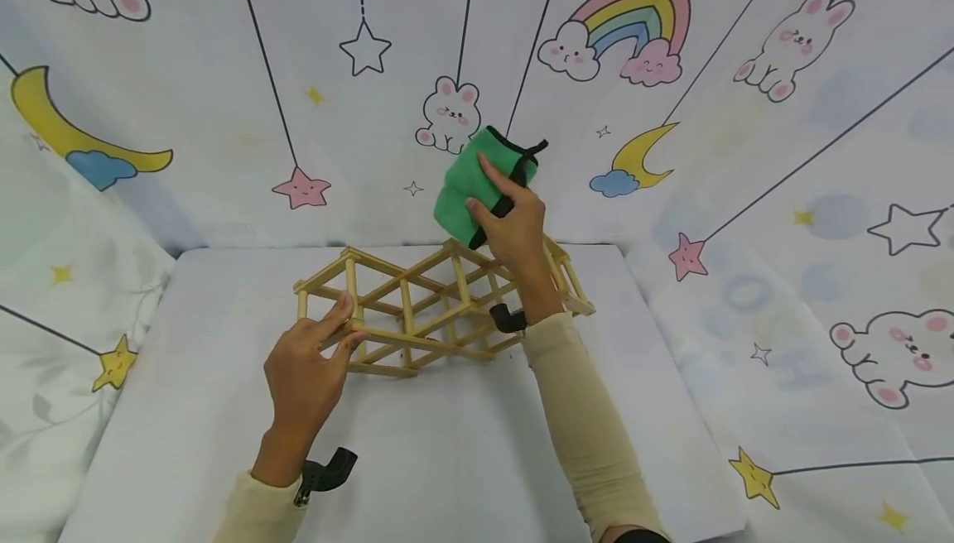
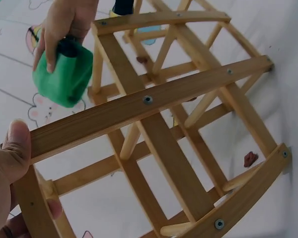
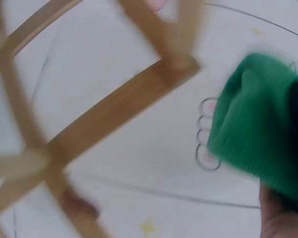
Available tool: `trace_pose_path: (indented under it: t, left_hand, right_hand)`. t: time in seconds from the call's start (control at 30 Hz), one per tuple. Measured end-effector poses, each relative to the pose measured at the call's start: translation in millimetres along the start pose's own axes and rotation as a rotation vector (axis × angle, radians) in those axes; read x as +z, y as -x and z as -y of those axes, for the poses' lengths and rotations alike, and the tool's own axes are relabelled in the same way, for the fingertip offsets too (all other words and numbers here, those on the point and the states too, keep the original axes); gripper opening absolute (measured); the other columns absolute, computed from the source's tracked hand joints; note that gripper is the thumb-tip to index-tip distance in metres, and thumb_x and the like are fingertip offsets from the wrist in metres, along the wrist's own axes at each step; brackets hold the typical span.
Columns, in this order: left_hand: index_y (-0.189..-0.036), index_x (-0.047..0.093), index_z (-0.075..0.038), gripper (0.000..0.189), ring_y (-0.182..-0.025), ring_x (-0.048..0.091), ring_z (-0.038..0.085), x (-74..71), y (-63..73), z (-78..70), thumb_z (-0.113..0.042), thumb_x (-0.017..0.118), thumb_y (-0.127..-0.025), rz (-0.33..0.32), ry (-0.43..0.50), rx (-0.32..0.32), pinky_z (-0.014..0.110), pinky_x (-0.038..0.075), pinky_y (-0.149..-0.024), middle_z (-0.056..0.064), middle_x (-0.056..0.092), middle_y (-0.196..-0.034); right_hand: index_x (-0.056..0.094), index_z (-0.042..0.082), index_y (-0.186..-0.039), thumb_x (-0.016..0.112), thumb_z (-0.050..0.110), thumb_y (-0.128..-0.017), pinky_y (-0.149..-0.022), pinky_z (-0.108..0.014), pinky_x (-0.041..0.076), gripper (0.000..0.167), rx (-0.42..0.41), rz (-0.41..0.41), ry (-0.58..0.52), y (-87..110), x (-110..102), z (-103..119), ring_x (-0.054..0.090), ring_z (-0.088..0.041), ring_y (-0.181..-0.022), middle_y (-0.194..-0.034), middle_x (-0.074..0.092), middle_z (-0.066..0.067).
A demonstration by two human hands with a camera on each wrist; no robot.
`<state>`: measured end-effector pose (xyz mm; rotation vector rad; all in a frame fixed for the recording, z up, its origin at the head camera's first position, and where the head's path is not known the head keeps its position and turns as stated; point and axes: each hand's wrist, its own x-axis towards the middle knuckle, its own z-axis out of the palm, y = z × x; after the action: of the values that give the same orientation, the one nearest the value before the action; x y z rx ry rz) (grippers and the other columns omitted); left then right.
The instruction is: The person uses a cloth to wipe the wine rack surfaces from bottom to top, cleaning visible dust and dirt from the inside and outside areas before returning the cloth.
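A wooden lattice rack [image 1: 406, 307] of slats and round pegs stands on the white table, with screws showing along its slats [image 2: 89, 120]. My left hand [image 1: 305, 365] pinches its near left corner, thumb against the end of a slat in the left wrist view. Above the rack's far side, my right hand [image 1: 517, 224] grips a folded green cloth [image 1: 462, 187] with black edging and a small black loop. In the right wrist view the cloth [image 3: 258, 119] appears blurred, apart from the nearest rack slat [image 3: 119, 111].
The white tabletop [image 1: 447, 460] extends in front of the rack. Behind and beside it hangs a white sheet [image 1: 224, 112] printed with stars, moons and bunnies. A small reddish-brown spot [image 2: 250, 158] shows between the slats in the left wrist view.
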<state>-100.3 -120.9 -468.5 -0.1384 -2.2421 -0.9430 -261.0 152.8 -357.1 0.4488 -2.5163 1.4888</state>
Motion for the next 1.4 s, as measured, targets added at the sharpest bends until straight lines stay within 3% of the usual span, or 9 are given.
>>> trace_pose_path:
  t: [0.07,0.2,0.43,0.6,0.8,0.97,1.13,1.23,1.4]
  left_hand:
    - [-0.133,0.074,-0.009,0.067,-0.067,0.065,0.028,2.0,-0.1,-2.7,-0.023,0.097,-0.071,-0.017,-0.005,0.014,0.032,0.037,-0.049,0.012,0.082,-0.098]
    - [-0.134,0.073,-0.010,0.068,-0.066,0.064,0.028,5.3,-2.3,-4.6,-0.024,0.097,-0.072,-0.039,-0.010,0.015,0.032,0.036,-0.048,0.013,0.081,-0.095]
    - [-0.133,0.074,-0.010,0.067,-0.064,0.062,0.028,14.2,-4.4,-4.2,-0.027,0.097,-0.072,-0.044,-0.019,0.006,0.031,0.035,-0.047,0.014,0.081,-0.093]
    - [-0.132,0.075,-0.009,0.064,-0.064,0.062,0.028,21.3,-4.8,-5.3,-0.028,0.096,-0.074,-0.042,-0.025,-0.003,0.032,0.035,-0.047,0.013,0.082,-0.101]
    - [-0.132,0.075,-0.010,0.064,-0.062,0.062,0.028,30.5,-6.2,-7.5,-0.032,0.095,-0.075,-0.048,-0.027,0.003,0.033,0.036,-0.048,0.014,0.082,-0.096]
    - [-0.132,0.075,-0.011,0.063,-0.060,0.059,0.027,36.7,-5.6,-11.2,-0.035,0.094,-0.077,-0.055,-0.030,-0.008,0.031,0.035,-0.047,0.012,0.082,-0.102]
    - [-0.133,0.074,-0.013,0.062,-0.059,0.058,0.026,40.9,-6.0,-14.4,-0.036,0.093,-0.078,-0.067,-0.023,-0.006,0.031,0.034,-0.047,0.010,0.082,-0.108]
    - [-0.134,0.074,-0.013,0.062,-0.058,0.056,0.024,42.7,-5.6,-16.1,-0.037,0.093,-0.079,-0.071,-0.026,-0.006,0.031,0.034,-0.046,0.008,0.082,-0.112]
    - [-0.134,0.074,-0.012,0.062,-0.057,0.053,0.022,42.2,-4.9,-17.5,-0.037,0.093,-0.080,-0.079,-0.040,-0.003,0.031,0.033,-0.046,0.008,0.082,-0.112]
  right_hand:
    - [0.062,0.042,-0.147,0.081,0.022,-0.097,-0.108,-0.037,0.055,0.057,-0.001,0.054,0.066,5.5,-1,-1,0.060,-0.020,-0.137,-0.160,0.055,-0.008]
    - [0.068,0.043,-0.140,0.085,0.017,-0.092,-0.090,-0.039,0.060,0.057,0.036,0.358,0.108,14.2,-10,1,0.067,-0.021,-0.110,-0.147,0.065,-0.009]
    - [0.060,0.047,-0.147,0.082,0.023,-0.097,-0.107,-0.040,0.056,0.060,0.004,0.168,0.096,10.7,-7,-8,0.053,-0.019,-0.146,-0.164,0.050,-0.006]
    - [0.067,0.044,-0.141,0.086,0.023,-0.093,-0.092,-0.037,0.059,0.056,0.087,0.373,0.167,12.6,-18,-8,0.065,-0.018,-0.115,-0.144,0.066,-0.012]
    - [0.065,0.040,-0.145,0.082,0.021,-0.096,-0.111,-0.045,0.054,0.055,-0.006,0.100,0.108,14.5,-7,-13,0.055,-0.024,-0.146,-0.157,0.059,-0.004]
    - [0.066,0.041,-0.143,0.084,0.023,-0.095,-0.107,-0.046,0.056,0.055,0.002,0.143,0.150,30.2,-9,-8,0.057,-0.026,-0.143,-0.158,0.058,-0.006]
    - [0.066,0.041,-0.144,0.083,0.027,-0.095,-0.110,-0.048,0.054,0.053,-0.100,-0.080,0.047,60.6,-12,10,0.059,-0.021,-0.141,-0.155,0.061,-0.003]
    - [0.066,0.036,-0.145,0.083,0.028,-0.096,-0.105,-0.049,0.057,0.053,-0.110,-0.196,0.141,88.4,2,11,0.065,-0.024,-0.134,-0.149,0.066,-0.008]
    - [0.067,0.024,-0.145,0.082,0.021,-0.096,-0.083,-0.040,0.063,0.051,-0.021,-0.094,0.316,133.3,40,-9,0.074,-0.031,-0.112,-0.137,0.071,-0.022]
